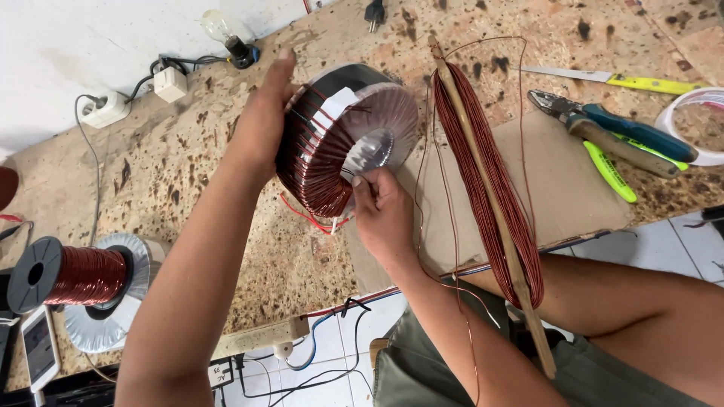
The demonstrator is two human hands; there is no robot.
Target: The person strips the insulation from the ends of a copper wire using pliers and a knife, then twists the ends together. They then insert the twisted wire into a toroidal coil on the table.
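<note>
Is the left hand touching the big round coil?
Touching. The head view shows the left hand pressed flat against the outer rim of the round coil, no gap between them.

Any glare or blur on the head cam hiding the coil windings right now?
Head view: even daylight, soft shadows; the toroidal coil is sharp, with only mild shine on its silvery core face. Left hand and right hand show slight softness; edges bow a little from the wide lens.

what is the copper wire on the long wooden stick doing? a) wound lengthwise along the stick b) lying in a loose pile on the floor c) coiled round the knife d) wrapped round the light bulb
a: the copper wire runs in long loops from end to end of the wooden stick, which lies on the bench beside the ring-shaped coil.
</note>
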